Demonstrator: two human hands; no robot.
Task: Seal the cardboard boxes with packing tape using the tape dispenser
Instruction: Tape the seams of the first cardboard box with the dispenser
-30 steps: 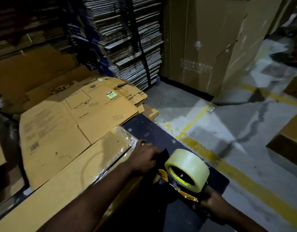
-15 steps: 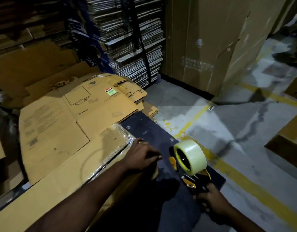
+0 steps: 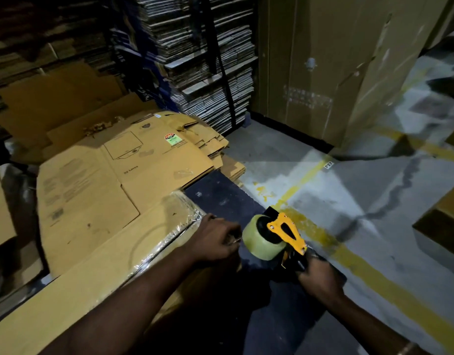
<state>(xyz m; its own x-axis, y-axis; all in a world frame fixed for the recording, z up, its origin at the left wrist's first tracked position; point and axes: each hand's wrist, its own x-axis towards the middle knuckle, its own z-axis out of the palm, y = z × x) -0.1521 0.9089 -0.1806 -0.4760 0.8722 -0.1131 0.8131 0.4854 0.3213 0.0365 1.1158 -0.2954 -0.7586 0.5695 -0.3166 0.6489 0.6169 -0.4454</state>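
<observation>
The right hand (image 3: 319, 279) grips the dispenser (image 3: 287, 233) by its handle; just left of the dispenser, the left hand (image 3: 215, 239) seems to pinch the tape end, curled at the box (image 3: 97, 275) edge. Best to press that end flat, then pull the dispenser straight, keeping tension

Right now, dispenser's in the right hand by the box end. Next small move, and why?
Probably pull the tape dispenser a little further from the box and tear the strip off. The right hand grips its handle; the left hand, fingers curled, sits at the box end beside the roll, where shiny tape already runs along the seam. Whether a strip is still attached I cannot tell.
</observation>
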